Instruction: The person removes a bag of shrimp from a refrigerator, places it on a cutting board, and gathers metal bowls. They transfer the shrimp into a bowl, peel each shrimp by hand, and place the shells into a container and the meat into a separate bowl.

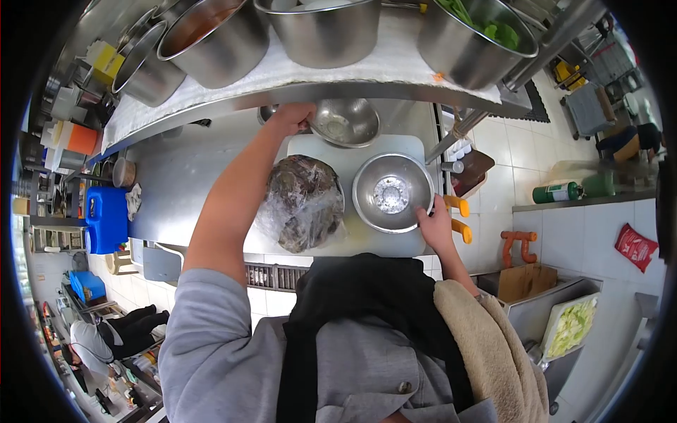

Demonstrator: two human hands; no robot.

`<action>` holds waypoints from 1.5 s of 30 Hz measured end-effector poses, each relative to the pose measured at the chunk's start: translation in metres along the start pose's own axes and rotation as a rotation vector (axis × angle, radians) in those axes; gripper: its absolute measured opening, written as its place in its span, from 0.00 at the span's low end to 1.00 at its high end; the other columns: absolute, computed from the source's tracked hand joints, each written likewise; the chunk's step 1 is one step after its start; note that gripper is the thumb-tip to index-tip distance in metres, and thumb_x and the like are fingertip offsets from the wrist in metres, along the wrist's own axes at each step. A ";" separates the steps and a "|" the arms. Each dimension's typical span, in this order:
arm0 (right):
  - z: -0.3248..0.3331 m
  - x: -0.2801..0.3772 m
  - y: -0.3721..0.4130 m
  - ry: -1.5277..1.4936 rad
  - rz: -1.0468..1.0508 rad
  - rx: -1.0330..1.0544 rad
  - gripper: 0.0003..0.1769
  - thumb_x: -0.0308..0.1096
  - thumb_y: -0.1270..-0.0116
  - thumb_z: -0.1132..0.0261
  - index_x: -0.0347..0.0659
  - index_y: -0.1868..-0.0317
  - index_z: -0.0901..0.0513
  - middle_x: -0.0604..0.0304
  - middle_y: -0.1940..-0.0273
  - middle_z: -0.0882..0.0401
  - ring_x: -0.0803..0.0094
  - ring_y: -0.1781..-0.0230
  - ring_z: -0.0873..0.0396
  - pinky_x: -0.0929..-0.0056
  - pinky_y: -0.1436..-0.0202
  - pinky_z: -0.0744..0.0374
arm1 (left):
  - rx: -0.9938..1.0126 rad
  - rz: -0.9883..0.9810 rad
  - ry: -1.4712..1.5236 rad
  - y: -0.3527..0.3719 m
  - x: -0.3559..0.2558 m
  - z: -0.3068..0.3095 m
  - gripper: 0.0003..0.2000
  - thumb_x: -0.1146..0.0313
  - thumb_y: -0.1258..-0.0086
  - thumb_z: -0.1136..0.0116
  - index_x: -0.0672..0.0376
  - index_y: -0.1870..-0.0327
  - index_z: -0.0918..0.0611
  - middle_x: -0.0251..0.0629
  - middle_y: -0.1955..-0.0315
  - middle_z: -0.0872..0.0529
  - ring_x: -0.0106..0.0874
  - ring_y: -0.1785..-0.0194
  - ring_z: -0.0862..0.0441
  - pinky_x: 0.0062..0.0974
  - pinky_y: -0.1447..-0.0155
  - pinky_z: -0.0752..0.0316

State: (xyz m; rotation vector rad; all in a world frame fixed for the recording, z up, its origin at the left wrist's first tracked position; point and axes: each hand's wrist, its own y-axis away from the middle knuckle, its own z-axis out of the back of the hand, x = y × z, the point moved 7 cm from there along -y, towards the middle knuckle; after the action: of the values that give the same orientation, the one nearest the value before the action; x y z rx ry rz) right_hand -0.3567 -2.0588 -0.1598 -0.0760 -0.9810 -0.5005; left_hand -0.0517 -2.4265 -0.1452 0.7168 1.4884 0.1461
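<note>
My left hand (294, 118) reaches under the shelf and grips the rim of a steel bowl (347, 123), tilted at the back of the counter. A second steel bowl (393, 193) stands on the right of the white cutting board (374, 243), and my right hand (436, 220) holds its rim, thumb on top. This bowl looks empty but for small wet specks. Between my arms, a bowl covered in clear plastic wrap (305, 204) with dark contents sits on the board's left part. Part of another metal bowl (266, 113) shows behind my left wrist.
Overhead, a shelf (324, 92) holds steel pots, one with green leaves (486, 25). Yellow-orange handles (460, 206) stick out by my right hand. A blue container (107, 220) stands left of the counter. Another person (99, 338) is at the lower left.
</note>
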 end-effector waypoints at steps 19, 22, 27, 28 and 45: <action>-0.037 0.015 -0.029 -0.891 -0.174 0.059 0.16 0.30 0.28 0.35 0.29 0.46 0.26 0.48 0.59 0.19 0.63 0.68 0.13 0.67 0.69 0.10 | -0.227 -0.299 0.270 0.365 0.013 -0.056 0.20 0.87 0.44 0.46 0.67 0.49 0.22 0.41 0.59 0.14 0.28 0.61 0.16 0.24 0.57 0.20; -0.049 0.025 -0.027 -1.019 -0.230 0.120 0.19 0.37 0.24 0.35 0.31 0.42 0.25 0.49 0.56 0.17 0.64 0.63 0.12 0.68 0.61 0.11 | -0.287 -0.289 0.386 0.436 0.051 -0.080 0.19 0.89 0.45 0.46 0.66 0.51 0.22 0.40 0.62 0.14 0.27 0.67 0.17 0.23 0.66 0.22; -0.015 0.038 0.116 -1.017 -0.144 0.277 0.23 0.45 0.17 0.42 0.34 0.36 0.26 0.51 0.52 0.16 0.65 0.60 0.13 0.69 0.53 0.13 | -0.212 -0.304 0.260 0.492 0.146 -0.078 0.17 0.88 0.46 0.43 0.63 0.54 0.23 0.34 0.68 0.18 0.22 0.75 0.24 0.20 0.76 0.32; -0.009 0.038 0.162 -1.138 -0.125 0.375 0.24 0.47 0.17 0.44 0.34 0.36 0.25 0.52 0.50 0.16 0.65 0.59 0.13 0.70 0.54 0.13 | -0.194 -0.305 0.238 0.499 0.165 -0.080 0.17 0.87 0.46 0.42 0.63 0.55 0.23 0.33 0.69 0.19 0.22 0.75 0.24 0.20 0.76 0.32; 0.214 -0.258 0.764 -0.493 -0.275 -0.938 0.24 0.23 0.39 0.34 0.34 0.40 0.16 0.53 0.60 0.12 0.70 0.63 0.16 0.68 0.59 0.18 | 0.782 -0.489 -0.602 0.704 0.397 -0.492 0.14 0.60 0.21 0.37 0.58 0.64 0.27 0.28 0.73 0.26 0.20 0.70 0.28 0.23 0.64 0.29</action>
State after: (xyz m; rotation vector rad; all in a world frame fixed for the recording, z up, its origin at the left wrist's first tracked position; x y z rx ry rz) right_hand -0.3049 -1.2268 -0.1258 -0.9512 -1.1640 -1.2057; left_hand -0.2310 -1.4995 -0.0807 0.8764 1.0605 -0.9917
